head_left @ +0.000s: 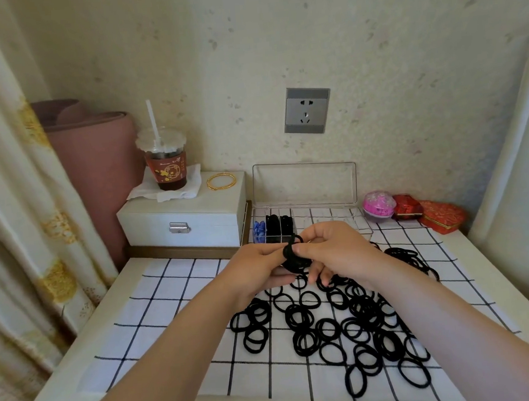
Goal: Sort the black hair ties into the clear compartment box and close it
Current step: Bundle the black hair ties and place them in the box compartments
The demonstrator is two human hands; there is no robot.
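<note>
Both hands meet right in the middle. The left hand (260, 264) and the right hand (335, 251) are both curled around a small bunch of black hair ties (294, 256), pinching it between thumbs and fingers. So the bunch sits exactly between the two grips, up off the table, and one loop of it pokes up above the right thumb. Right under and in front of the hands, the loose ties (345, 323) are scattered in a big heap over a white cloth with black grid lines (157, 306). Most of them are on the right half, with a few more strung out behind the right wrist toward the right edge. Just behind the hands sits the clear box (331, 218), with its lid (304, 181) standing straight up against the wall. Its far-left compartment has something blue (259, 230) in it and the next two hold stored ties (278, 226). The compartments further right are hard to make out. Left of the box there's a white drawer chest (182, 221) with a drink cup (166, 167) with a straw on a napkin, plus gold bangles (221, 181) on top. Right of the box are a pink ball (379, 207) and two red boxes (408, 209). A wall socket (306, 110) is above the lid.
</note>
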